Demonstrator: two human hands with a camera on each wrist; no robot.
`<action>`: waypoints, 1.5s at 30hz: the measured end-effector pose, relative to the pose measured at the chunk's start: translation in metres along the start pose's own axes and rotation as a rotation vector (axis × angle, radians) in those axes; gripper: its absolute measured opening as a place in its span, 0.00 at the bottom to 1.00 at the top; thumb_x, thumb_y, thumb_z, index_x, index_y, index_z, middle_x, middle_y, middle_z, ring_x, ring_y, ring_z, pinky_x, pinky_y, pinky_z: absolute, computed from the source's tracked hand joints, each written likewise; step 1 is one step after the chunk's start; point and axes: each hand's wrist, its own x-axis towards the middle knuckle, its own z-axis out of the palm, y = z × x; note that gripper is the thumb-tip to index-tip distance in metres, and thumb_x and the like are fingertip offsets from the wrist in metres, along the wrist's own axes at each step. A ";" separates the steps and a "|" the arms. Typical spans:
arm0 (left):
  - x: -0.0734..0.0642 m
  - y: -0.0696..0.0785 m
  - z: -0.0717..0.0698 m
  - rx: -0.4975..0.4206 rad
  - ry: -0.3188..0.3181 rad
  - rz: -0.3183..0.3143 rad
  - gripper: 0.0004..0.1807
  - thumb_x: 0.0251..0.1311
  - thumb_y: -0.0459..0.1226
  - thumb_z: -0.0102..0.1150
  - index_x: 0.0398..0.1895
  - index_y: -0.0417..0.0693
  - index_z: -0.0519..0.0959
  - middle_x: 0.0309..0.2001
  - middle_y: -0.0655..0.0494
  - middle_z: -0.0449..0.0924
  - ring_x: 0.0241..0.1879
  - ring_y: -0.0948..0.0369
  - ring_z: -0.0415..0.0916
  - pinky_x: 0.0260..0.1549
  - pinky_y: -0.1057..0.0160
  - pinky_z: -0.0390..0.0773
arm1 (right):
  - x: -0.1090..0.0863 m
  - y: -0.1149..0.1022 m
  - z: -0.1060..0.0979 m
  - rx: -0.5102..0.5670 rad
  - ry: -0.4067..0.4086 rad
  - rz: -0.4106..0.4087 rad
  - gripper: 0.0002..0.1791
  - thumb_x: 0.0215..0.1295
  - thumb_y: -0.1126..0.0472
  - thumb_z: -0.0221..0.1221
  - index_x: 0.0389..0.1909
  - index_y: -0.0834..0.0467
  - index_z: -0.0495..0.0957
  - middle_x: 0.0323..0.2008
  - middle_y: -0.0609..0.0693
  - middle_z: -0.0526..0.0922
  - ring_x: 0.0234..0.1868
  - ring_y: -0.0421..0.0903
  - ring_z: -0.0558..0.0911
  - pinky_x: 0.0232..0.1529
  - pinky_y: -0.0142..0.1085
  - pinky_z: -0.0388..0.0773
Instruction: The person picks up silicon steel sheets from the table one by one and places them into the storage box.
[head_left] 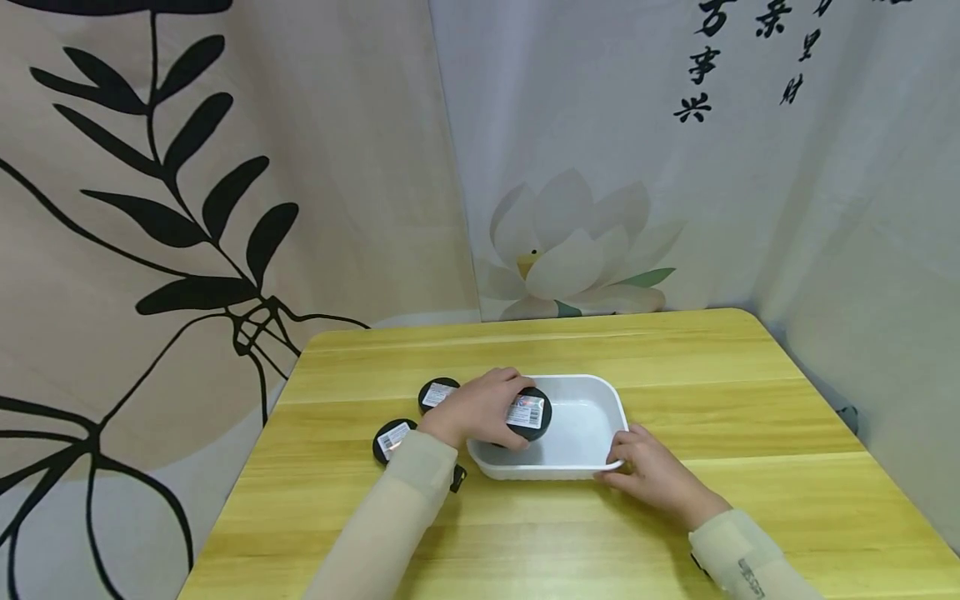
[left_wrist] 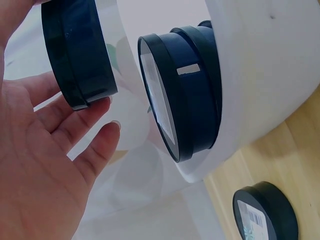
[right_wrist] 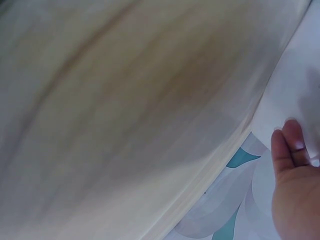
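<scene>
My left hand (head_left: 486, 408) grips a round black tub (left_wrist: 80, 52) by its sides over the left part of a white tray (head_left: 588, 425). In the left wrist view, more flat black tubs (left_wrist: 187, 95) with a white label sit inside the tray, close together beyond the fingers. The head view shows a labelled black tub (head_left: 528, 413) right by the left fingertips. At the tray's near right corner, my right hand (head_left: 648, 468) pinches the rim. The right wrist view catches that hand (right_wrist: 297, 185) with its fingers at the white tray wall.
Two more black tubs with white labels stand on the wooden table (head_left: 750, 417) left of the tray: one farther back (head_left: 438, 393), one nearer (head_left: 393, 438). Printed curtains (head_left: 360, 167) hang behind the table.
</scene>
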 end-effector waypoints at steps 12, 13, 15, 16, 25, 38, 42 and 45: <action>0.016 -0.001 0.006 0.008 -0.010 0.013 0.47 0.42 0.56 0.74 0.69 0.56 0.70 0.59 0.60 0.73 0.53 0.63 0.71 0.55 0.60 0.76 | -0.001 -0.001 0.000 0.006 -0.003 -0.001 0.09 0.58 0.48 0.71 0.24 0.43 0.83 0.29 0.31 0.73 0.40 0.35 0.69 0.40 0.33 0.72; 0.018 -0.001 0.006 0.009 -0.013 0.011 0.47 0.42 0.56 0.74 0.69 0.56 0.70 0.60 0.60 0.73 0.54 0.62 0.71 0.55 0.60 0.76 | -0.001 -0.001 0.000 0.006 0.002 -0.004 0.09 0.58 0.48 0.71 0.24 0.42 0.83 0.29 0.31 0.73 0.39 0.35 0.69 0.40 0.33 0.72; 0.021 -0.001 0.006 0.009 -0.019 0.006 0.47 0.43 0.57 0.74 0.70 0.56 0.70 0.60 0.60 0.73 0.54 0.62 0.71 0.56 0.60 0.76 | -0.001 -0.001 -0.001 0.004 0.007 0.003 0.09 0.58 0.48 0.72 0.23 0.42 0.83 0.29 0.31 0.73 0.39 0.35 0.69 0.40 0.32 0.72; 0.022 0.000 0.005 0.009 -0.023 0.004 0.47 0.43 0.57 0.74 0.70 0.56 0.70 0.60 0.59 0.73 0.54 0.62 0.70 0.56 0.60 0.76 | 0.000 -0.001 -0.001 0.003 0.008 0.008 0.09 0.58 0.48 0.72 0.23 0.42 0.84 0.29 0.30 0.73 0.39 0.35 0.69 0.40 0.32 0.72; 0.030 0.000 0.008 0.002 -0.040 -0.008 0.47 0.43 0.56 0.75 0.70 0.56 0.69 0.60 0.59 0.73 0.53 0.62 0.70 0.55 0.61 0.76 | 0.000 0.001 -0.001 0.001 -0.048 0.062 0.07 0.58 0.47 0.72 0.26 0.43 0.86 0.31 0.30 0.74 0.42 0.37 0.70 0.44 0.35 0.75; 0.041 0.001 0.007 -0.014 -0.044 -0.024 0.46 0.41 0.57 0.75 0.69 0.60 0.71 0.59 0.62 0.74 0.52 0.63 0.71 0.53 0.59 0.77 | 0.002 0.003 0.002 -0.007 -0.031 0.028 0.09 0.59 0.46 0.71 0.24 0.42 0.83 0.30 0.31 0.74 0.41 0.37 0.70 0.43 0.34 0.73; 0.045 0.005 0.007 -0.007 -0.053 -0.021 0.46 0.42 0.56 0.75 0.69 0.60 0.71 0.60 0.62 0.73 0.53 0.63 0.71 0.54 0.59 0.76 | 0.001 0.003 0.001 -0.011 -0.030 0.024 0.09 0.59 0.46 0.71 0.24 0.42 0.83 0.30 0.31 0.74 0.41 0.37 0.70 0.42 0.34 0.73; 0.047 0.007 0.008 -0.004 -0.059 -0.014 0.47 0.41 0.55 0.76 0.69 0.59 0.71 0.60 0.61 0.73 0.53 0.63 0.71 0.53 0.60 0.76 | 0.001 0.002 0.001 -0.011 -0.037 0.034 0.09 0.58 0.46 0.71 0.24 0.42 0.84 0.30 0.30 0.74 0.41 0.36 0.70 0.42 0.34 0.73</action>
